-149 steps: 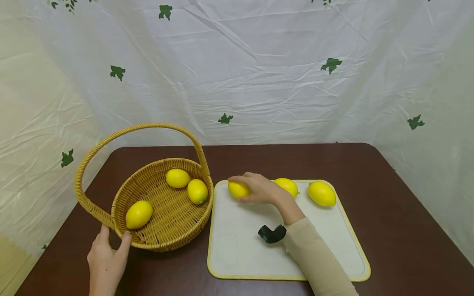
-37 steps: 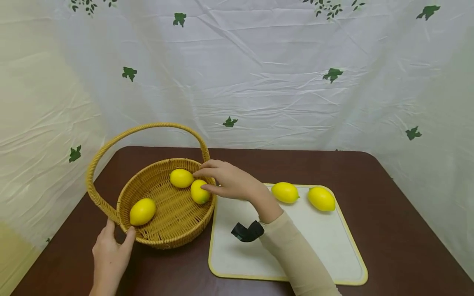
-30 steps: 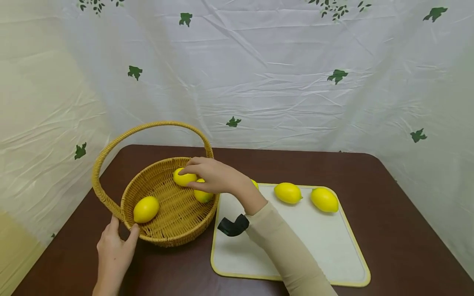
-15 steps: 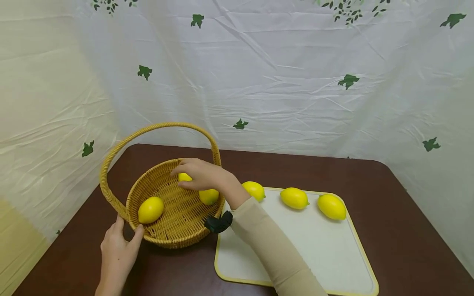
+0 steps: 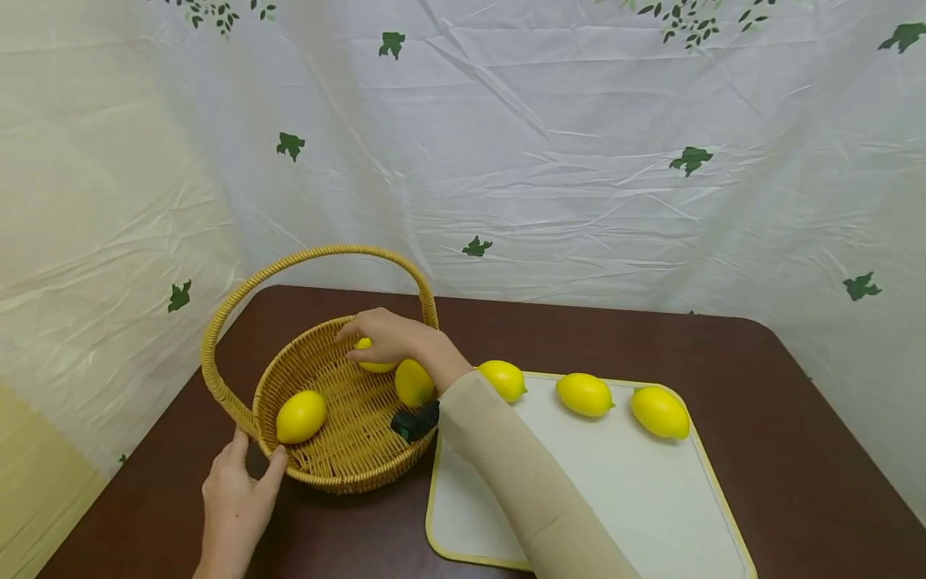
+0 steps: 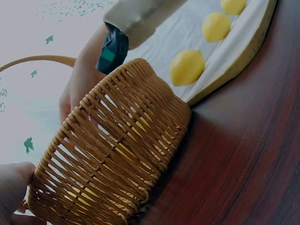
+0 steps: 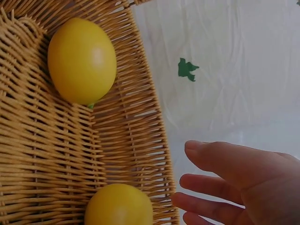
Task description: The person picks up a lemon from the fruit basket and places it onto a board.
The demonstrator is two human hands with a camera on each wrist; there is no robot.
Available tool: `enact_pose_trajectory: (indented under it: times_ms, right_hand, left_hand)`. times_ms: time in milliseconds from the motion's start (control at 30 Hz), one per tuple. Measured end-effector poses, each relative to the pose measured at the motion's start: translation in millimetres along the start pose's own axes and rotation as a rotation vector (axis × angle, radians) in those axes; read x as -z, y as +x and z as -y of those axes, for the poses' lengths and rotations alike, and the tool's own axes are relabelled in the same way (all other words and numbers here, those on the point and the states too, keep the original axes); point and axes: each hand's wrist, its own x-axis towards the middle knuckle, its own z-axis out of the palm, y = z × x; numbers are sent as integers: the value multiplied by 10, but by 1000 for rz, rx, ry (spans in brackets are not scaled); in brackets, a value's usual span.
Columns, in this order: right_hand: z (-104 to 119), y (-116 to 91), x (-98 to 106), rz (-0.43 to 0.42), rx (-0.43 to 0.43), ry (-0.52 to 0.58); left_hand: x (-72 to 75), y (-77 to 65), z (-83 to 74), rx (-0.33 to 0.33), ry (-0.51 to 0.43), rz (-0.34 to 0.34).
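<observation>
My left hand (image 5: 237, 494) grips the rim of a round wicker basket (image 5: 350, 481) by the foot of its tall handle, thumb on the near edge. In the left wrist view its thumb (image 6: 18, 178) presses at the rim. My right hand (image 5: 387, 336) hovers over the basket's far side, above a lemon (image 5: 378, 364) that it partly covers. The right wrist view shows its fingers (image 7: 211, 186) loosely spread, with nothing between them. Beside that lemon lies a second lemon (image 5: 415, 383); a third lemon (image 5: 301, 416) sits at the basket's left.
A white board (image 5: 600, 490) with a yellow edge lies right of the basket. Along its far side stand three lemons, a left one (image 5: 504, 380), a middle one (image 5: 584, 395) and a right one (image 5: 660, 412). A white curtain (image 5: 550, 161) hangs behind the dark table (image 5: 817, 482).
My right hand has left the lemon at the board's left end and moved left over the basket. That lemon remains on the board. My left hand keeps its hold on the rim.
</observation>
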Motion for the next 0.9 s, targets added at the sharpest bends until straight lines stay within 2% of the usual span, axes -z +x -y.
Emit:
enact_pose_trajectory:
  times_ms: [367,700,900]
  right_hand:
    - [-141,149,-117,54,-63,26]
    - [-226,213,-223,136,-149,-21]
    - [-241,211,-271,178,-168,-36]
  left_hand:
    - [-7,2,6,-18,-5,-19]
    - [-4,0,-13,-12,-10,-14]
    - [-5,1,-6,-3,-9,-14]
